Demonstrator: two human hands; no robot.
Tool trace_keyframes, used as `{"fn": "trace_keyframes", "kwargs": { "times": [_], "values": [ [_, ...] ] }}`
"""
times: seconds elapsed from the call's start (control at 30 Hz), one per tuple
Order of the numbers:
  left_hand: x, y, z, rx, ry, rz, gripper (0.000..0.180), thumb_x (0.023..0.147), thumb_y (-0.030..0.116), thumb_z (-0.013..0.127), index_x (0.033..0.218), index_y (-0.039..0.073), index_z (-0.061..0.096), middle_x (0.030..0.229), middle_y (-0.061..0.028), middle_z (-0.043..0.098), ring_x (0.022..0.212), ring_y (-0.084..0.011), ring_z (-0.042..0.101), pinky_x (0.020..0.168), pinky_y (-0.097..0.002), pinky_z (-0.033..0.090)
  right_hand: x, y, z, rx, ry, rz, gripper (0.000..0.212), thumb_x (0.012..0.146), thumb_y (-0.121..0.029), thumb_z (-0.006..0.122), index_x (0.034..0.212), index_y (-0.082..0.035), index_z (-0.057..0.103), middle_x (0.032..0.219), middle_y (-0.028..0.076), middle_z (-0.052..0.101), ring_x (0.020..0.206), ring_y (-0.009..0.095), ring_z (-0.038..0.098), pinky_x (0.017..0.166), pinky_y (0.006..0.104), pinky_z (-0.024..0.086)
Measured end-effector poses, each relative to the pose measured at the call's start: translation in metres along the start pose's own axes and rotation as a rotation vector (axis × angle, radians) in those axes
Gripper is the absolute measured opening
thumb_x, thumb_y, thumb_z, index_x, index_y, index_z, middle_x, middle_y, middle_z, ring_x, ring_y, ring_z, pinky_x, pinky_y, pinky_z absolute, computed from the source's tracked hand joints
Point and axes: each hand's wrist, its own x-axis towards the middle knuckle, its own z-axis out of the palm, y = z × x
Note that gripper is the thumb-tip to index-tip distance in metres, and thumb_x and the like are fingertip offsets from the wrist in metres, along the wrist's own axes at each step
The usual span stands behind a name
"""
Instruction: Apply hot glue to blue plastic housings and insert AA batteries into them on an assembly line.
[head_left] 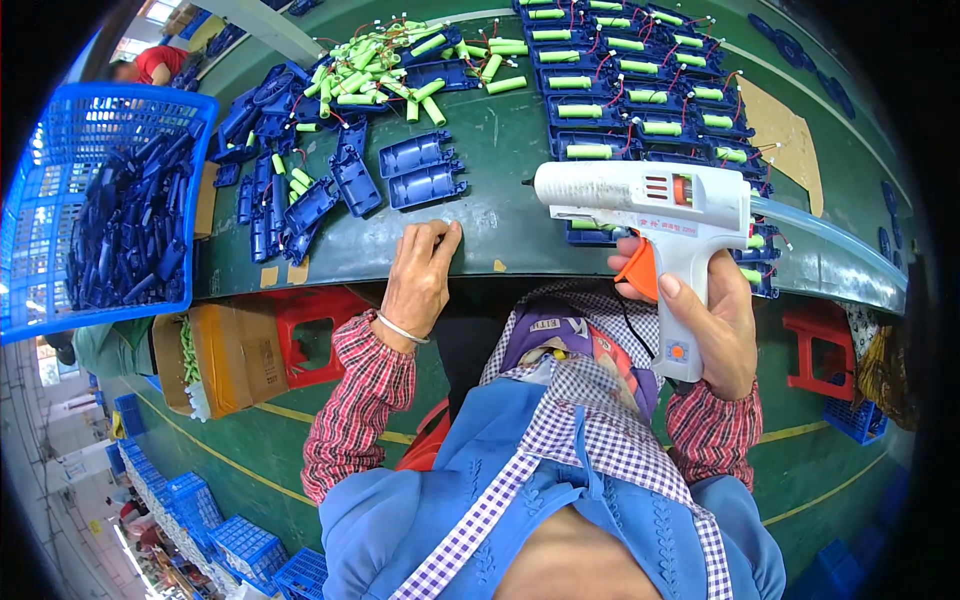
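My right hand [722, 325] is wrapped round the handle of a white hot glue gun [650, 200], with fingers at its orange trigger. The gun is held above the near edge of the bench, its dark nozzle pointing left. My left hand [418, 280] is at the bench edge, fingers loosely curled together, and I see nothing in them. Just beyond it lie two blue plastic housings [425, 187], hollow side up. Behind the gun stand rows of blue housings fitted with green battery cells [588, 152] and thin red wires; the gun hides some of them.
A pile of green cells [365, 70] lies at the back of the green bench [480, 240], with loose blue housings [262, 205] at left. A blue basket [205, 200] holds dark blue parts. Below are a cardboard box [240, 355] and red stools [315, 330]. A clear hose [830, 235] trails right.
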Motion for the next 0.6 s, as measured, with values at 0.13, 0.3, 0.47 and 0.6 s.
{"fn": "trace_keyframes", "kwargs": {
  "times": [0.13,0.3,0.47,0.6],
  "values": [
    [0.003,-0.001,-0.005,-0.03,-0.036,0.037,0.049,0.068,-0.012,0.058,0.117,-0.007,0.059,0.11,-0.014,0.054,0.1,-0.0319,0.053,0.089,-0.0399,0.047,-0.002,-0.001,-0.002,-0.018,0.029,-0.003,0.048,0.093,-0.008,0.059,0.132,0.011,0.04,0.122,0.028,0.059,0.111,0.034,0.063,0.09,0.0385,0.056],
    [0.003,-0.003,-0.005,-0.063,0.03,0.065,0.043,0.07,-0.013,0.058,0.113,-0.008,0.06,0.105,-0.0156,0.056,0.097,-0.0328,0.055,0.085,-0.0401,0.049,-0.003,-0.001,-0.006,-0.003,0.036,0.002,0.048,0.093,-0.009,0.06,0.132,0.011,0.04,0.122,0.028,0.059,0.111,0.034,0.063,0.09,0.0387,0.056],
    [0.001,0.0,-0.003,-0.141,0.088,0.08,0.032,0.075,-0.014,0.058,0.106,-0.008,0.06,0.102,-0.0177,0.057,0.094,-0.0333,0.057,0.082,-0.0398,0.049,-0.003,-0.001,-0.009,0.002,0.043,0.0,0.048,0.094,-0.009,0.061,0.132,0.01,0.04,0.121,0.026,0.059,0.111,0.033,0.063,0.09,0.0388,0.056],
    [0.017,-0.008,-0.003,-0.025,0.219,0.05,0.034,0.079,-0.008,0.064,0.112,-0.006,0.057,0.109,-0.0203,0.057,0.101,-0.0376,0.056,0.089,-0.0439,0.047,0.0,-0.003,-0.01,-0.009,0.011,-0.001,0.047,0.094,-0.009,0.06,0.132,0.01,0.042,0.122,0.024,0.06,0.111,0.032,0.063,0.089,0.0392,0.056]
  ]
}}
